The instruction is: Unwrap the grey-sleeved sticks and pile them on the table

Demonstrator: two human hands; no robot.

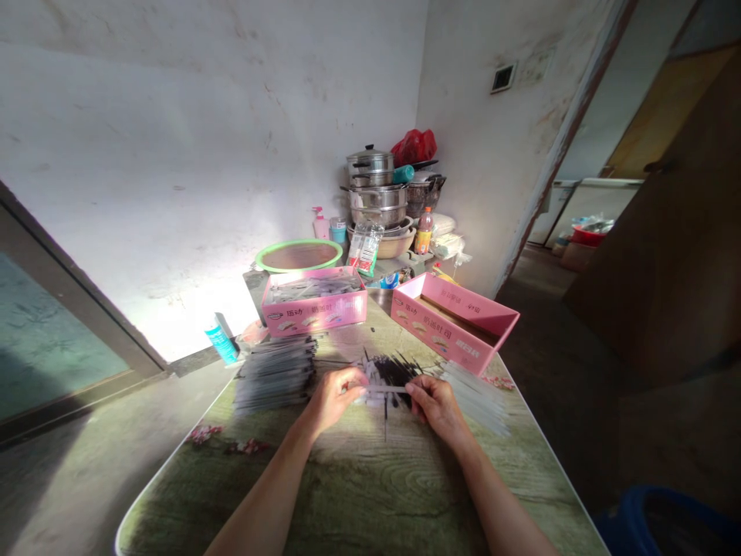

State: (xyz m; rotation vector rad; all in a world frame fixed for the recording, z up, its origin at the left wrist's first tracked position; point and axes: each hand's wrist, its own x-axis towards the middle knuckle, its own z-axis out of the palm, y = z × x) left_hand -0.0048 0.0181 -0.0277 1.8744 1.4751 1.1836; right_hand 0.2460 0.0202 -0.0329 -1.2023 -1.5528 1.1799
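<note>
My left hand (333,395) and my right hand (437,401) each pinch one end of a thin clear plastic sleeve (387,388), held level just above the table (359,494). Behind it lies a loose heap of black sticks (394,369). A stack of filled clear sleeves (276,372) sits left of my left hand. A fan of empty clear sleeves (475,398) lies right of my right hand.
Two pink cardboard boxes stand at the far end: one with packets inside (316,301), one open (455,318). Behind them are a green basin (299,254), stacked metal pots (377,193), bottles and a red bag. A blue tube (221,337) lies left. A blue bin (671,521) is bottom right.
</note>
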